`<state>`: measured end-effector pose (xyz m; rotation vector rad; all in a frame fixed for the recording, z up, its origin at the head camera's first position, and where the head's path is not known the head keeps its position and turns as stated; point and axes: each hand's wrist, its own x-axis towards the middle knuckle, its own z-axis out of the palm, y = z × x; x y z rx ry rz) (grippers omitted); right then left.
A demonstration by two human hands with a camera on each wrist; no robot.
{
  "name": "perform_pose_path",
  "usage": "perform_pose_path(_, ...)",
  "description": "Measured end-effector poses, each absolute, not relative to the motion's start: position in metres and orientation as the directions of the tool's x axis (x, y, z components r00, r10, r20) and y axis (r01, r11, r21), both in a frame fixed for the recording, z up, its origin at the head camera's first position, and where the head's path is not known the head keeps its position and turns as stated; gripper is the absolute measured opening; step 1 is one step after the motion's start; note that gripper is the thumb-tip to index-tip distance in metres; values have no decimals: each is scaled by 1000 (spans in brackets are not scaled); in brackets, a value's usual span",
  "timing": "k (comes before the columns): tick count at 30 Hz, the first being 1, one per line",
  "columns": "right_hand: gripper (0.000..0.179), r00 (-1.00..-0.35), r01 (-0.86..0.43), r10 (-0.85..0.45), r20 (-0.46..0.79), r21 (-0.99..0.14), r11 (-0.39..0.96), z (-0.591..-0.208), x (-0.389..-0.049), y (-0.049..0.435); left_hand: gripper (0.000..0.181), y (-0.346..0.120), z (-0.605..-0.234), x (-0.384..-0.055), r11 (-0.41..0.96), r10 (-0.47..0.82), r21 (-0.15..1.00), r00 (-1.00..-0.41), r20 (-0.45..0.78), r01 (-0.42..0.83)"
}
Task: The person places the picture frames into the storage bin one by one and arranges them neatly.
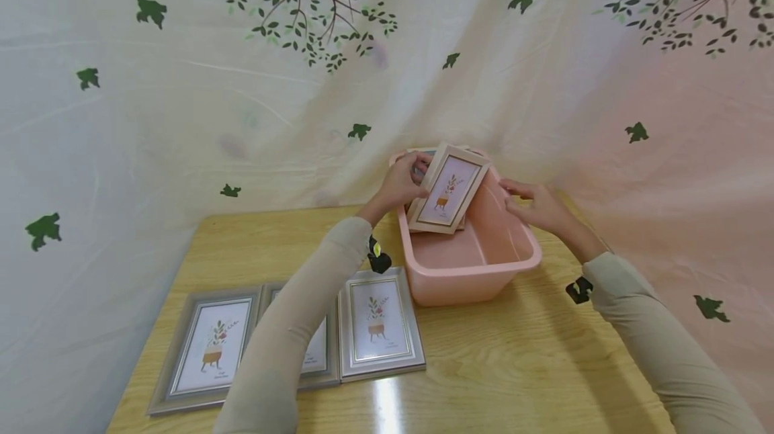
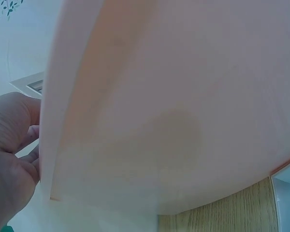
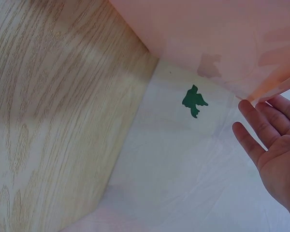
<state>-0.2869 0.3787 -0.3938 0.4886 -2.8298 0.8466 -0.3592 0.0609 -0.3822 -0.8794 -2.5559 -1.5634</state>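
A pink plastic tub (image 1: 471, 286) stands at the back of the table. In its left part a picture frame (image 1: 478, 185) with a pale border and a potted-plant print leans at a tilt. My left hand (image 1: 400, 182) pinches this frame by its left edge, thumb in front and fingers partly hidden. In the left wrist view the tub's wall (image 2: 183, 96) hides most of the frame. My right hand (image 1: 541, 207) touches the tub's right rim; the right wrist view shows its fingers (image 3: 253, 121) fairly straight beside the rim. More frames, mostly covered, lie beneath the tilted one.
Three silver-grey picture frames lie in a row on the wooden table (image 1: 508, 360): one at left (image 1: 218, 346), one partly under my left sleeve (image 1: 317, 353), and one at right (image 1: 377, 320) beside the tub. A printed cloth (image 1: 290, 125) hangs close behind the table.
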Motion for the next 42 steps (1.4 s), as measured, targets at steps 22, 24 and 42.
perform_pose_path(22,52,-946,-324,-260,194,-531,783,-393,-286,378,54,57,-369,-364,380,483,821,-848,218,427)
perform_pose_path(24,52,-945,-327,-263,194,-530,782,-393,-286,378,51,57,-365,-365,380,483,828,-852,203,413)
perform_pose_path(42,51,-944,-330,-258,207,-520,788,-392,-284,376,28,40,-343,-370,423,504,829,-855,121,366)
